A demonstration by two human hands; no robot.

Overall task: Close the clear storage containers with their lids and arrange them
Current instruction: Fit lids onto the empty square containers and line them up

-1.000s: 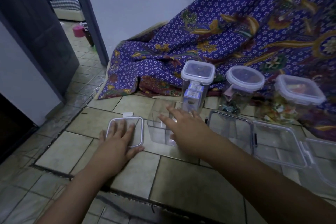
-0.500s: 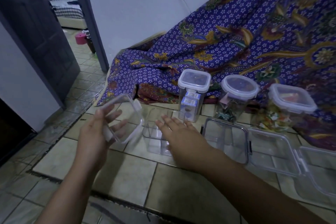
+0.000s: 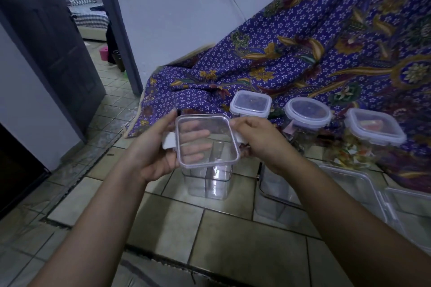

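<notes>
— Clear plastic all round: where does the lid (image 3: 207,141) sit against the grip?

— Between both. The left hand (image 3: 154,150) cups it from beneath and at its near-left edge, fingers showing through the plastic; the right hand (image 3: 258,138) pinches the opposite edge by the white latch. Each grip is closed on the lid, which is held tilted toward the camera.

— And the open container (image 3: 206,179)?

— Straight below the grip, upright on the tiled floor (image 3: 233,240), its mouth partly hidden behind the lid. My guess is the lid must level out and drop squarely onto the rim. Neither hand is nearer.

— Room to work?

— Some. Three closed containers (image 3: 307,115) stand beyond the right grip against a patterned cloth (image 3: 303,42); open tubs (image 3: 349,184) lie just right of it.
</notes>
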